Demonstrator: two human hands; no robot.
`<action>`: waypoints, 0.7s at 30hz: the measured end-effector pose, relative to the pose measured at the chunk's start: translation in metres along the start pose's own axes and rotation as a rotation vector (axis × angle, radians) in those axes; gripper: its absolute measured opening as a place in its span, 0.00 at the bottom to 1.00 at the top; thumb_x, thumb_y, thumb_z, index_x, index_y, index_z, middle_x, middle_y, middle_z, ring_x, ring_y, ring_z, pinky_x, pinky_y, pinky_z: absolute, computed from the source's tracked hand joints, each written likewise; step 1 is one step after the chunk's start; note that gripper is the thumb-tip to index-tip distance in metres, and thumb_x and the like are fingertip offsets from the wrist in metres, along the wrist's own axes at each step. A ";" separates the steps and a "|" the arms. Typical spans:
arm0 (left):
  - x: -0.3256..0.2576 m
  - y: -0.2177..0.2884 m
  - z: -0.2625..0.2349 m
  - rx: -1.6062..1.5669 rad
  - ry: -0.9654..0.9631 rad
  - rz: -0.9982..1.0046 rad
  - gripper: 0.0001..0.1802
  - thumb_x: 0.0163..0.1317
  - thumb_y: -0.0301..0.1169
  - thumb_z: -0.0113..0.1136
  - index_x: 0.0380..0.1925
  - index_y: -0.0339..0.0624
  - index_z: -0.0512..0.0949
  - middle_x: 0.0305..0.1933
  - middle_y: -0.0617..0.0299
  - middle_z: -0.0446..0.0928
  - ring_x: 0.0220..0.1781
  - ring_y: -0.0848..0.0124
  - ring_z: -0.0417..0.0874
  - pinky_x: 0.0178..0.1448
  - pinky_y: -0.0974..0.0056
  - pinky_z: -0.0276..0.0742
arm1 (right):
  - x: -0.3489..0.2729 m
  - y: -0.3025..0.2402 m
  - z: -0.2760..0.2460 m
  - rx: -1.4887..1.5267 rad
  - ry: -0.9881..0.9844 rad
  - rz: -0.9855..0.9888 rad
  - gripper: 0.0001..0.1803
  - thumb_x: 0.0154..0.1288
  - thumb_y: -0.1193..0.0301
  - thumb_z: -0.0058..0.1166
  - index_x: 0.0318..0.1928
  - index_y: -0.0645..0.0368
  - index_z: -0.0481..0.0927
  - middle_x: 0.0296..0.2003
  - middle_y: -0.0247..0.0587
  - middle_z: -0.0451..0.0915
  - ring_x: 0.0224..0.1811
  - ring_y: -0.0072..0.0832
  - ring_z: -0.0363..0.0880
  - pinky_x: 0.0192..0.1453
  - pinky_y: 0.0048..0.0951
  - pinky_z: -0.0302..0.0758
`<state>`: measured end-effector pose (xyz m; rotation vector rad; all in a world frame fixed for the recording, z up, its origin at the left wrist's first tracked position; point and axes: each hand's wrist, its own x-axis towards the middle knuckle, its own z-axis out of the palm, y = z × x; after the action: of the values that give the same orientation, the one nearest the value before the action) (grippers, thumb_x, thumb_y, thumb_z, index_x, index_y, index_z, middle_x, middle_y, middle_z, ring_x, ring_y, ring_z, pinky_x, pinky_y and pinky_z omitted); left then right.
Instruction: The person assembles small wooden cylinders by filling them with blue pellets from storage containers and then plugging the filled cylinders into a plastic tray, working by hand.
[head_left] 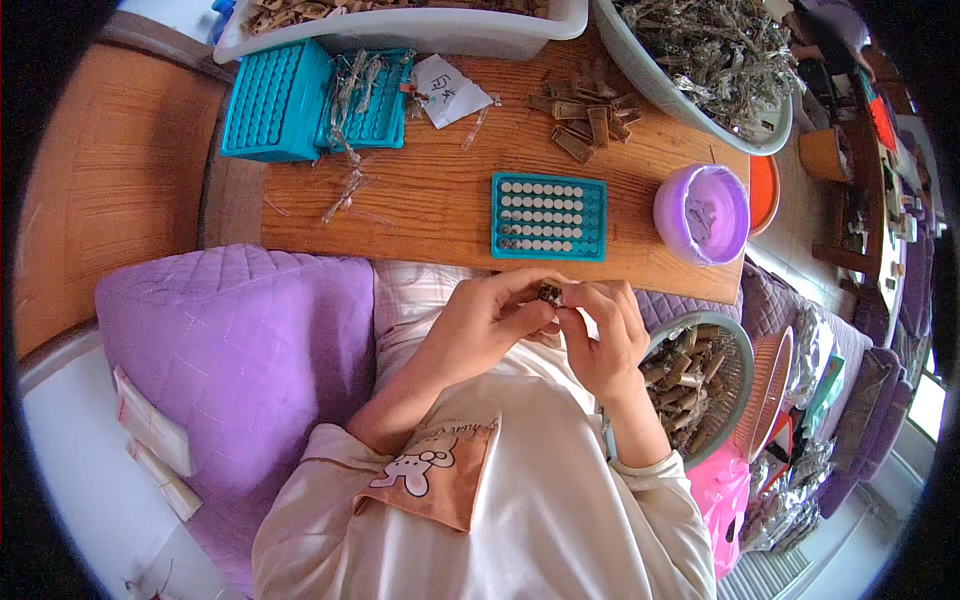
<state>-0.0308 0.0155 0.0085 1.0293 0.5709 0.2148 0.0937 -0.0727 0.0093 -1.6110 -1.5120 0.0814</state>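
My left hand point(487, 322) and my right hand point(606, 338) meet in front of my chest, just short of the table's near edge. Between their fingertips they pinch a small dark, partly shiny piece point(549, 292); fingers cover most of it, so its kind is unclear. Just beyond the hands lies a teal tray point(597, 215) with rows of small round pits. White round pieces point(540, 217) fill many pits, and a few pits at its near left look dark.
Stacked teal trays point(270, 105) stand at the far left beside a paper slip point(447, 92). Brown pieces point(585, 115) lie loose on the wooden table point(430, 200). A purple bowl point(672, 215) sits right; a full basket point(745, 380) is by my right arm.
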 end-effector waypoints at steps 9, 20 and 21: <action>-0.001 0.006 0.008 0.755 -0.147 0.110 0.15 0.53 0.30 0.52 0.42 0.41 0.70 0.26 0.55 0.75 0.30 0.67 0.79 0.33 0.66 0.72 | 0.036 0.000 -0.039 0.162 -0.705 0.521 0.16 0.38 0.77 0.58 0.32 0.62 0.70 0.29 0.42 0.71 0.33 0.33 0.70 0.36 0.28 0.68; 0.005 0.003 -0.012 -0.192 -0.114 -0.047 0.11 0.54 0.26 0.46 0.38 0.35 0.69 0.32 0.58 0.73 0.31 0.74 0.76 0.38 0.71 0.72 | 0.079 0.103 0.031 -0.243 -0.250 0.299 0.16 0.43 0.72 0.57 0.32 0.63 0.67 0.29 0.48 0.72 0.32 0.44 0.72 0.35 0.35 0.70; 0.007 0.003 -0.015 -0.216 -0.078 -0.031 0.12 0.54 0.28 0.47 0.37 0.35 0.69 0.32 0.58 0.73 0.31 0.73 0.76 0.38 0.71 0.72 | 0.079 0.108 0.038 -0.384 -0.212 0.275 0.16 0.43 0.75 0.55 0.33 0.62 0.65 0.28 0.50 0.71 0.32 0.45 0.72 0.33 0.36 0.69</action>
<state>-0.0330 0.0311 0.0024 0.8151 0.4815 0.2031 0.1739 0.0294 -0.0410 -2.1723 -1.5195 0.1231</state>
